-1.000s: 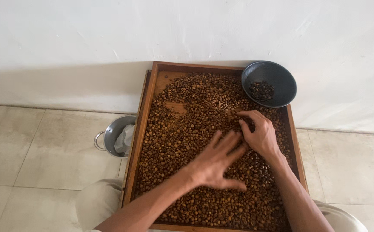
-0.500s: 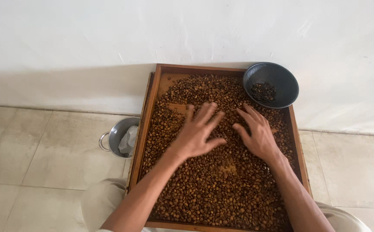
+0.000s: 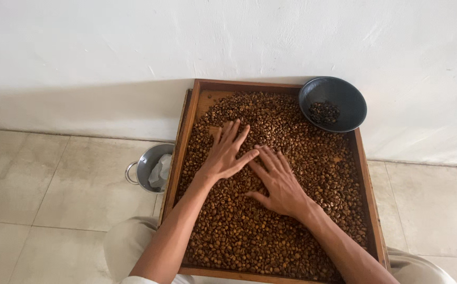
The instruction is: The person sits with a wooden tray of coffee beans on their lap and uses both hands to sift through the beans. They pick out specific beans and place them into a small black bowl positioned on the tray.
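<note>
Your left hand [image 3: 227, 152] and right hand [image 3: 279, 181] both lie flat and open on the brown beans [image 3: 270, 221], fingers spread, gripping nothing. Half a second ago they sat apart; now the fingertips nearly meet at the middle of the wooden tray [image 3: 187, 131], the right having slid toward 9 o'clock. The beans still cover the tray bed. At 1 o'clock the dark bowl [image 3: 344, 94] holds a few darker beans; at 9 o'clock stands a small metal pot [image 3: 145, 167].

Soft even daylight, faint shadow along wall base, sharp focus.
</note>
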